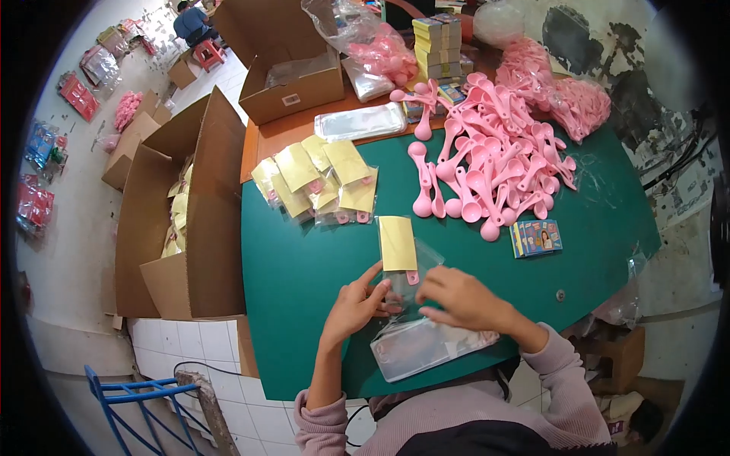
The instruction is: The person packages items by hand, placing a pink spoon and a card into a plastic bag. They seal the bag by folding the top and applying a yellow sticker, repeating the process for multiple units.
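A clear plastic bag (427, 257) with a yellow card (398, 243) and a pink spoon handle (412, 277) showing in it lies on the table in front of me. My left hand (357, 302) pinches the bag's lower left part between thumb and fingers. At the bag's right side my right hand (462, 302) is closed with curled fingers; whatever it grips is hidden. Below both hands, by the table edge, rests a stack of clear plastic bags (407, 359). Packed bags with yellow cards (300, 169) form a pile beyond my left hand.
Pink measuring spoons (487, 152) are heaped at the far right, with small printed cards (537, 238) nearer. Left of the green table (296, 289) stands a large cardboard box (217, 205) holding packed bags. A blue metal frame (137, 391) is at lower left. A person (192, 24) sits far back.
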{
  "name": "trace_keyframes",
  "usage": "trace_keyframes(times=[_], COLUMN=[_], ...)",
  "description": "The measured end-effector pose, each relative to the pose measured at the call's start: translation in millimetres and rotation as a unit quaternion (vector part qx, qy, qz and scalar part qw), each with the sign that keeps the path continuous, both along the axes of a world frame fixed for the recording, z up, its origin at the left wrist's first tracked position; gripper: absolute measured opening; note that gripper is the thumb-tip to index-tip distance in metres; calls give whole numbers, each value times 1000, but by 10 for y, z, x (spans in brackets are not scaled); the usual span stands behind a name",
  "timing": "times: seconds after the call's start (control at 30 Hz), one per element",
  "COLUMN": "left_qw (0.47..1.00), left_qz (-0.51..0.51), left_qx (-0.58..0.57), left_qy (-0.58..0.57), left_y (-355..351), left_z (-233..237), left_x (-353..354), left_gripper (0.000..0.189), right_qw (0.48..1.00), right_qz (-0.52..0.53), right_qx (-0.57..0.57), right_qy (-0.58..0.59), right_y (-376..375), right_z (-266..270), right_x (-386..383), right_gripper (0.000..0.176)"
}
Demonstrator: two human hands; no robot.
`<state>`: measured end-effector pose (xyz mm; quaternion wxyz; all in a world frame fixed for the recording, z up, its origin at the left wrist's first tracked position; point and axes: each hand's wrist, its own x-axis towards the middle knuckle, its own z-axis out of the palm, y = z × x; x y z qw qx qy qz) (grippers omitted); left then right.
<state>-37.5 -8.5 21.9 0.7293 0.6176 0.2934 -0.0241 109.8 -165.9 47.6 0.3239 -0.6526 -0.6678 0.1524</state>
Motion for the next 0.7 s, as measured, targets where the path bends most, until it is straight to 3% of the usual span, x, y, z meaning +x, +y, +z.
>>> trace_keyframes(times=[0.07, 0.33, 0.47, 0.6, 0.7], left_qw=[1000, 984, 982, 992, 990], left_qz=[-13, -67, -57, -27, 1], left_qx=[17, 162, 176, 118, 137], left_qy=[6, 2, -24, -25, -41], left_y=[-1, -29, -37, -79, -64], left_z=[12, -19, -102, -19, -130], left_x=[-55, -75, -78, -39, -34], left_gripper=[47, 59, 64, 67, 69], right_qw=[998, 995, 992, 983, 990], right_qz=[24, 5, 9, 38, 68], right_qx=[-4, 30, 29, 28, 54], right_qy=[-60, -99, -125, -177, -113], right_y=[88, 193, 202, 182, 137], right_z=[-57, -165, -208, -285, -246], right_x=[-207, -392, -388, -373, -263], right_gripper=[23, 22, 22, 24, 17])
